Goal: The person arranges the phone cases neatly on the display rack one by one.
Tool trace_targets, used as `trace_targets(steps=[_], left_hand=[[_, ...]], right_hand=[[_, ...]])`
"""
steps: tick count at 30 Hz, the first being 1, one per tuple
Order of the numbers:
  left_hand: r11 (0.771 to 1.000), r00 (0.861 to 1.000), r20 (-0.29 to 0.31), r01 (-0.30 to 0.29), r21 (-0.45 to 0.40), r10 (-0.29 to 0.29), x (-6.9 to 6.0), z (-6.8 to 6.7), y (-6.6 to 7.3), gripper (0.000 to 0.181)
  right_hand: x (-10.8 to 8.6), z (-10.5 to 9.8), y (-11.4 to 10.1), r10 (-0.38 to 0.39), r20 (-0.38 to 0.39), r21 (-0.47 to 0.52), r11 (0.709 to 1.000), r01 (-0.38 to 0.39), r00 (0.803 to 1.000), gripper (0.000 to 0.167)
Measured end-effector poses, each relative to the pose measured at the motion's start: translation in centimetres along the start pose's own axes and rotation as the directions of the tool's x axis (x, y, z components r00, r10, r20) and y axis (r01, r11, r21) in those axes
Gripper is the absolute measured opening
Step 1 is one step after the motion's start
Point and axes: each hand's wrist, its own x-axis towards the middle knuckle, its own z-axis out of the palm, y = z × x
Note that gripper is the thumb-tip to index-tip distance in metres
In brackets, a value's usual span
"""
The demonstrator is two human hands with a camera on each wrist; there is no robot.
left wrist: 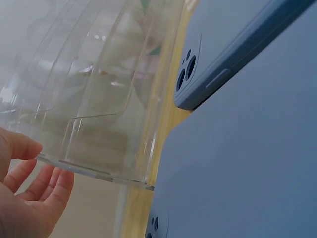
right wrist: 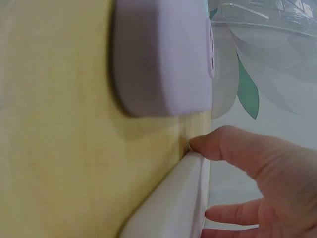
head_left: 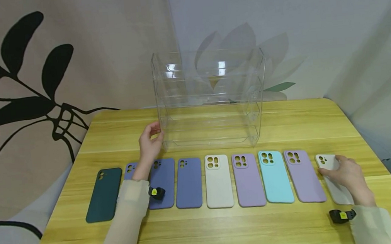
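Note:
A clear stepped rack [head_left: 214,139] stands at the back of the table. My left hand [head_left: 150,143] holds its left side edge; in the left wrist view the thumb and fingers [left wrist: 55,191] lie on either side of the edge of the clear rack [left wrist: 99,144]. At the far right of a row of phone cases, my right hand [head_left: 349,176] grips a white case [head_left: 338,193] lying on the table. In the right wrist view the thumb of my right hand [right wrist: 247,183] touches the near end of the white case [right wrist: 171,201], with other fingers at its side.
Left to right lie a dark green case [head_left: 103,196], several blue cases [head_left: 188,184], an off-white one [head_left: 219,186], a purple one [head_left: 250,185], a turquoise one [head_left: 278,180] and another purple one [head_left: 307,180]. A patterned cloth [head_left: 122,47] hangs behind the wooden table [head_left: 240,230].

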Motion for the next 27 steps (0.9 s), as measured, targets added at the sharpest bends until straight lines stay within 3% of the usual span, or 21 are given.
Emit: trace_targets(steps=[8,16,24,27], left_hand=[[1.000,1.000,-0.008,-0.012,-0.013,0.012,0.2,0.1,-0.6,0.031],[0.999,1.000,0.000,-0.018,-0.034,0.018,0.1,0.0,-0.5,0.032],[0.999,1.000,0.023,-0.017,-0.032,0.018,-1.0,-0.2,2.4,0.032],[1.000,1.000,0.022,-0.002,-0.028,0.003,-1.2,-0.2,2.7,0.032]], right_hand=[[0.2,0.0,-0.2,0.059,0.016,0.019,0.998,-0.060,0.998,0.081],[0.2,-0.3,-1.0,0.015,-0.051,0.052,0.999,-0.012,0.999,0.080],[0.1,-1.2,-2.6,0.013,-0.090,0.080,0.997,-0.006,0.996,0.082],[0.2,-1.4,-3.3,0.009,-0.102,0.083,0.997,-0.001,0.995,0.082]])
